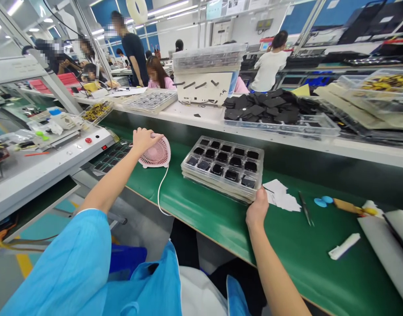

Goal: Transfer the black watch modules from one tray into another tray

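Note:
My left hand [145, 139] grips the top rim of a small pink fan [155, 153], which stands on the green mat with its white cord [160, 188] hanging toward the bench edge. My right hand [258, 206] is at the near right corner of a stack of clear plastic trays [221, 186]; its fingers curl around that corner and are partly hidden. Square black parts [217, 169] fill the pockets of the top tray. Beside this stack, to the right, lies crumpled white paper [282, 195].
Tweezers [306, 210], blue discs [322, 201] and a white strip [344, 246] lie on the green mat [293, 250] at right. Another tray of dark parts [112, 156] sits left of the fan. Behind, a shelf bears a bin of black pads [270, 107]. Several people work beyond.

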{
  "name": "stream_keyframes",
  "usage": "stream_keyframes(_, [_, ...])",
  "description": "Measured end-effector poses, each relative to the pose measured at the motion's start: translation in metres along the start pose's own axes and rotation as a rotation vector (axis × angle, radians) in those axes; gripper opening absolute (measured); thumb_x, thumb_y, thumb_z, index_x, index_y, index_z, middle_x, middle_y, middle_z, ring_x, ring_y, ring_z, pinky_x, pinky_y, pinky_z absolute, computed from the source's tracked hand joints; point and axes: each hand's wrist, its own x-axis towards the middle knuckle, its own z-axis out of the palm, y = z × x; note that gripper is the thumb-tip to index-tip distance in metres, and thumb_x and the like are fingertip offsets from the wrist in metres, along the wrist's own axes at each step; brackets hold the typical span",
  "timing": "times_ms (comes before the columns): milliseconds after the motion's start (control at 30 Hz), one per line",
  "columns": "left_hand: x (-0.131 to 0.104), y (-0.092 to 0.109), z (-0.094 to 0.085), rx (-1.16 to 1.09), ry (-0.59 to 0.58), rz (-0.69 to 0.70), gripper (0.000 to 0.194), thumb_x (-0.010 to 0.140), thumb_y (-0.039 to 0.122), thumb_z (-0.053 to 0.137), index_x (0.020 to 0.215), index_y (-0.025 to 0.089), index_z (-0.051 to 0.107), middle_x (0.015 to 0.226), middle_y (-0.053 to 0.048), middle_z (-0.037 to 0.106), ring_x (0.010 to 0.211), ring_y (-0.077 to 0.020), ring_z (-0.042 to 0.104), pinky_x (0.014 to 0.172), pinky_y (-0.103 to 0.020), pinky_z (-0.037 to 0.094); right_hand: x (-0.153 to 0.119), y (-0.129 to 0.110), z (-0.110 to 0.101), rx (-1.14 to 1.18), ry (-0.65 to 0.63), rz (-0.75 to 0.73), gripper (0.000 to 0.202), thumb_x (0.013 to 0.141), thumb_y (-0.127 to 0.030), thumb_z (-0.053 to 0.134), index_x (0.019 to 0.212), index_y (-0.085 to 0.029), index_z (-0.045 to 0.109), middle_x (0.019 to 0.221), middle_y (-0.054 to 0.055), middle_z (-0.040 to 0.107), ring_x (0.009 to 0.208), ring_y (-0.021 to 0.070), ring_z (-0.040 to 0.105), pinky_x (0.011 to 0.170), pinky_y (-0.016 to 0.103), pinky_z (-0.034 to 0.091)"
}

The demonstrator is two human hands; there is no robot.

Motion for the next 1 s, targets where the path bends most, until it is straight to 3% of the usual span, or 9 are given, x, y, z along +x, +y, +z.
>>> stream_keyframes(300, [0.003,0.004,0.008,0.046,0.096,-0.123,0.08,0.095,0.08,0.047,0.113,0.01,0.08,0.117,-0.027,0.074,0.13,-0.0499,0.051,0.113,-0.065,0.028,0.001,0.002,0.001,0.06,-0.023,0.032,0.074,0.094,-0.069,0.049,0.136,-0.01,0.066,0.14,0.018,0.068,0.132,0.0312,0.059,0.119,0.049,0.04])
stream_keyframes(467, [0.007,0.007,0.002,0.105,0.045,-0.182,0.083,0.098,0.077,0.046,0.116,0.001,0.076,0.119,-0.028,0.074,0.131,-0.0479,0.05,0.115,-0.066,0.027,0.002,-0.003,0.002,0.095,-0.042,0.025,0.075,0.093,-0.07,0.051,0.135,-0.01,0.066,0.14,0.018,0.068,0.133,0.031,0.06,0.119,0.047,0.041])
stream_keyframes(567, [0.004,0.014,-0.004,0.067,0.052,-0.157,0.077,0.101,0.069,0.05,0.128,-0.001,0.07,0.134,-0.025,0.069,0.137,-0.0463,0.044,0.119,-0.068,0.023,0.003,-0.004,0.001,0.099,-0.037,0.039,0.077,0.093,-0.071,0.052,0.137,-0.009,0.065,0.143,0.019,0.067,0.135,0.0312,0.059,0.119,0.046,0.041])
stream_keyframes(700, [-0.013,0.039,-0.002,-0.116,0.235,-0.07,0.071,0.102,0.057,0.058,0.152,0.007,0.052,0.163,-0.019,0.048,0.15,-0.0454,0.033,0.126,-0.07,0.014,0.003,-0.005,0.001,0.096,-0.046,0.037,0.077,0.094,-0.07,0.051,0.138,-0.01,0.065,0.145,0.02,0.066,0.137,0.0313,0.058,0.12,0.046,0.041])
stream_keyframes(767, [-0.028,0.058,0.012,-0.303,0.276,-0.01,0.065,0.1,0.053,0.062,0.151,0.012,0.054,0.163,-0.018,0.05,0.151,-0.0427,0.037,0.129,-0.065,0.016,0.003,-0.004,0.001,0.104,-0.048,0.035,0.076,0.094,-0.07,0.051,0.139,-0.01,0.065,0.145,0.019,0.066,0.138,0.0317,0.058,0.121,0.047,0.041])
stream_keyframes(833, [-0.046,0.082,0.034,-0.605,0.198,0.018,0.061,0.096,0.051,0.067,0.142,0.012,0.061,0.148,-0.02,0.062,0.142,-0.0386,0.052,0.126,-0.058,0.031,0.003,-0.004,0.001,0.113,-0.046,0.032,0.076,0.094,-0.07,0.052,0.139,-0.01,0.066,0.145,0.02,0.066,0.139,0.0326,0.057,0.121,0.048,0.041])
stream_keyframes(933, [-0.077,0.117,0.076,-1.169,-0.016,-0.155,0.064,0.09,0.059,0.071,0.131,0.011,0.066,0.126,-0.021,0.073,0.12,-0.0335,0.069,0.109,-0.048,0.052,0.004,-0.003,0.001,0.119,-0.042,0.021,0.075,0.094,-0.071,0.054,0.138,-0.011,0.067,0.145,0.019,0.067,0.139,0.0327,0.057,0.121,0.049,0.041])
stream_keyframes(1000, [-0.097,0.137,0.101,-1.404,-0.036,-0.267,0.064,0.089,0.065,0.07,0.126,0.014,0.07,0.126,-0.019,0.074,0.122,-0.0313,0.07,0.108,-0.043,0.054,0.005,-0.003,0.001,0.124,-0.042,0.012,0.074,0.094,-0.07,0.054,0.137,-0.012,0.068,0.145,0.018,0.067,0.139,0.032,0.058,0.122,0.049,0.041])
